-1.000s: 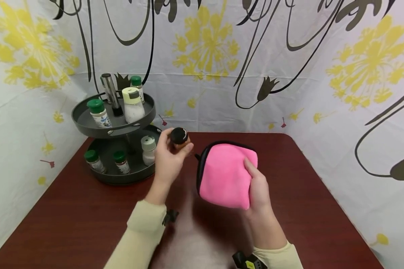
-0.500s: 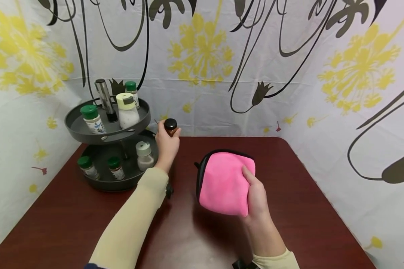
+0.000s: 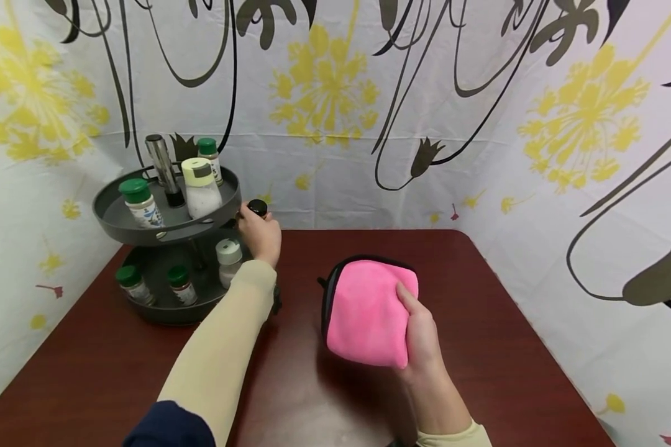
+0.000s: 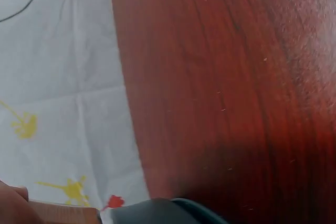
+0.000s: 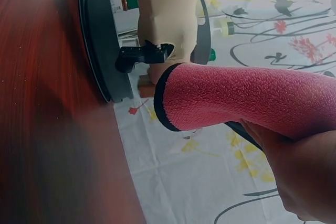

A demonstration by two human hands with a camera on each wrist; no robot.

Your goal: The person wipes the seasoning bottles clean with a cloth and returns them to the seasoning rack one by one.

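Note:
In the head view my left hand (image 3: 261,234) grips a small brown bottle with a black cap (image 3: 258,207) at the right side of a dark two-tier rack (image 3: 117,233). The fingers lie near the gap between the tiers and partly hide the bottle. My right hand (image 3: 425,347) holds a folded pink cloth with black edging (image 3: 368,313) above the table, thumb on its near face. Its fluffy surface shows in the right wrist view, where the pink cloth (image 5: 236,95) covers part of the left hand. In the left wrist view the rack's rim (image 4: 157,211) shows at the bottom.
On the upper tier stand a green-capped jar (image 3: 141,203), a metal grinder (image 3: 164,171), a yellow-topped shaker (image 3: 202,189) and another green-capped jar (image 3: 209,158). Below are two green-capped jars (image 3: 134,285) and a pale-capped shaker (image 3: 229,262). Patterned fabric (image 3: 324,180) hangs behind the brown table (image 3: 481,347).
My left hand has carried the bottle away from me and left, from beside the cloth to the rack. The right hand keeps the cloth in nearly the same place. The head view has shifted slightly.

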